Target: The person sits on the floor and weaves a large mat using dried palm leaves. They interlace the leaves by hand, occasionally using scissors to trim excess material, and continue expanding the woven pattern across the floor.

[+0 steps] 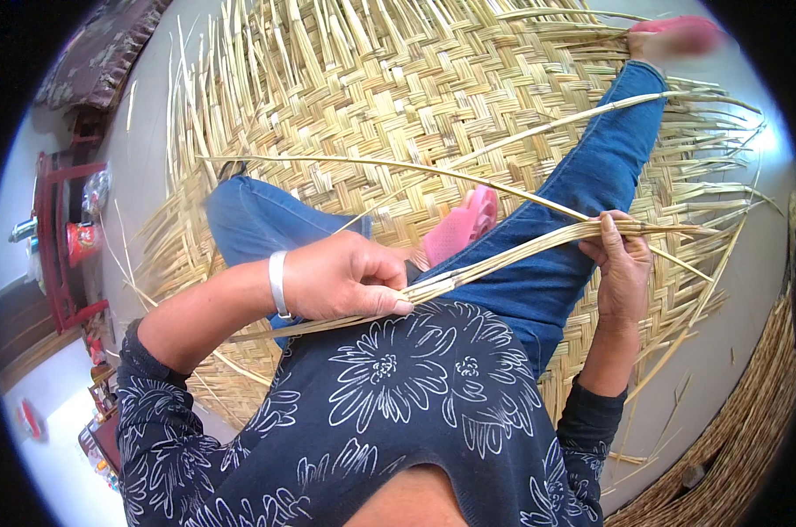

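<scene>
Across my lap runs a bundle of flat, pale reed strips [503, 258], stretched between both hands. Fingers and thumb of my left hand [348, 277], below a silver bracelet [278, 283], pinch it near my waist. The tail of the bundle passes under that hand and out to the left. My right hand [616, 263] grips the other end, thumb on top, with tips sticking out to the right. One loose strip [398, 166] fans away from there to the upper left. Beneath my legs spreads a large mat [424, 112] woven from the same strips in a diagonal pattern.
Unwoven strip ends [240, 85] fringe the mat's edges. A pile of long brown stalks [720, 421] lies on the floor at the lower right. To the left stand a dark red wooden stool or rack [54, 237] and a red container [83, 242]. I wear pink slippers [462, 224].
</scene>
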`<state>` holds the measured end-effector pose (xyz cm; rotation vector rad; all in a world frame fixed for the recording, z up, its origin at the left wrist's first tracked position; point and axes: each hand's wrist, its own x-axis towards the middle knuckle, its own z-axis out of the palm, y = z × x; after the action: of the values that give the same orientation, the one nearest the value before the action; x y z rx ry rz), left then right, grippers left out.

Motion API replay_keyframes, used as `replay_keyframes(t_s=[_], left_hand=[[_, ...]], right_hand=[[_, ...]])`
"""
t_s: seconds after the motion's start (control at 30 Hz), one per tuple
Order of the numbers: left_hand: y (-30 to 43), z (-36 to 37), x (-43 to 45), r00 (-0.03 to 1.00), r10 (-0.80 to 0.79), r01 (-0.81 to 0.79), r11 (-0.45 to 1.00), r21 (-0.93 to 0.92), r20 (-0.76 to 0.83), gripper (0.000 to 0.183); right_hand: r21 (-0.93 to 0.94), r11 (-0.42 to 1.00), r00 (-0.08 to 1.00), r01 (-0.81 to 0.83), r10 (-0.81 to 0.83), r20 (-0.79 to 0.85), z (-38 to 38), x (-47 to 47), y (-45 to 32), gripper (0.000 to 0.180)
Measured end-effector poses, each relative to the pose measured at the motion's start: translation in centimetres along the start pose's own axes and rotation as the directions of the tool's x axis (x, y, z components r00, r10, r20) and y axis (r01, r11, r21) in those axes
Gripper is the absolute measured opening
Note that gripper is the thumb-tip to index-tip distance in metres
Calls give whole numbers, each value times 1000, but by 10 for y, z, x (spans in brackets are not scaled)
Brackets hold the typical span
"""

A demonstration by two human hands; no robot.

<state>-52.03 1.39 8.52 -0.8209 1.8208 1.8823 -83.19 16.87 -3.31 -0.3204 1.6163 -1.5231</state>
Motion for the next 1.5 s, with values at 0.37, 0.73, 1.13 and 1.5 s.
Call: replay_keyframes(t_s=[0.37,0.73,1.13,1.5], left_hand=[[-8,-3,-5,999,-43,42,998,49,20,24],[-2,7,60,958,278,-261,945,197,-68,25],[-8,3,70,977,153,-130,980,154,-147,25],[-17,37,35,945,-31,-134,873,-469,-327,39]], right_hand=[[80,994,996,71,-67,-56,-24,7,1,14],[299,932,877,-205,39,479,30,-43,-16,33],[115,991,953,-68,30,301,88,-65,7,11],[544,821,955,-172,4,295,119,-55,-3,12]])
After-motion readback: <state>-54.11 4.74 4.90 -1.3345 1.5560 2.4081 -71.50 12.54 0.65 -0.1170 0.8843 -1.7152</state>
